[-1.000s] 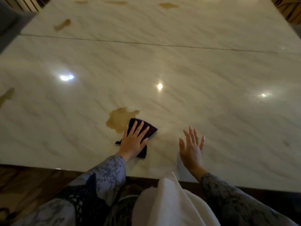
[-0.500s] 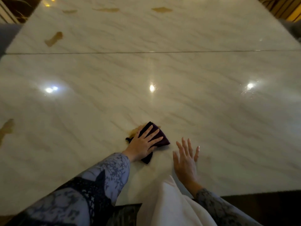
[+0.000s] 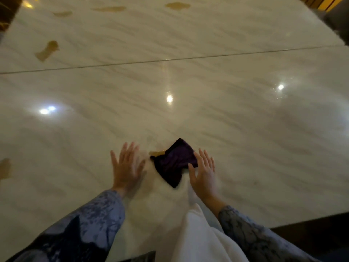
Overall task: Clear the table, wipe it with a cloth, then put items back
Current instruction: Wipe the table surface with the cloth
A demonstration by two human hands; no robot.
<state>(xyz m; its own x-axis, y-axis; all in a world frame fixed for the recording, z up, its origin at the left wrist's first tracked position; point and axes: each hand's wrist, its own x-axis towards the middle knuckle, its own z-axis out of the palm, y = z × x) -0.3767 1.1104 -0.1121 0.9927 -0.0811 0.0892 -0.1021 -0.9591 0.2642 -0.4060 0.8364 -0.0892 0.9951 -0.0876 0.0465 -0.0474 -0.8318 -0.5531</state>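
Observation:
A dark purple cloth [image 3: 172,163] lies crumpled on the white marble table [image 3: 188,110], near its front edge. It covers most of a brown spill [image 3: 156,153], of which a small patch shows at the cloth's left corner. My left hand [image 3: 126,166] lies flat on the marble just left of the cloth, fingers spread, holding nothing. My right hand [image 3: 203,175] is open too, its fingers resting on the cloth's right edge.
More brown spills mark the table: one at the far left [image 3: 47,51], several along the far edge [image 3: 177,5], one at the left border [image 3: 5,167]. A seam [image 3: 170,60] crosses the tabletop. A white garment [image 3: 204,237] hangs between my arms.
My left hand has let go of the cloth and slid left off it. My right hand has moved up onto the cloth's right edge. The spill is nearly covered.

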